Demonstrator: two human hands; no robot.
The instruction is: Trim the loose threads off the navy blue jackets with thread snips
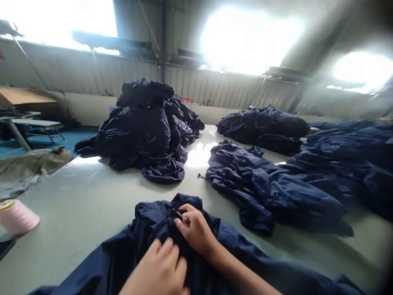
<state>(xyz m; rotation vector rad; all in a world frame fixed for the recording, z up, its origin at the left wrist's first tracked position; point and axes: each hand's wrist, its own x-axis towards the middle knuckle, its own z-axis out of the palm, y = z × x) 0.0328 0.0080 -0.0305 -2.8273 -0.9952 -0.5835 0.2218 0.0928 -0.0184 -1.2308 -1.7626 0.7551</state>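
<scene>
A dark navy jacket point(123, 250) lies spread on the table in front of me, its collar end pointing away. My right hand point(196, 229) is closed around small metal thread snips point(179, 213), whose tip is at the fabric just below the collar. Nearer to me, my left hand point(159, 266) is slightly blurred, with its fingers curled onto the front of the jacket. The cloth under those fingertips is hidden by the hand.
On the pale table point(76, 213) stands a tall heap of navy garments point(138, 123). More navy garments point(254, 180) lie to the right, with another pile point(264, 125) behind. A pink thread cone point(20, 217) stands at the left edge, near a beige cloth bundle point(39, 162).
</scene>
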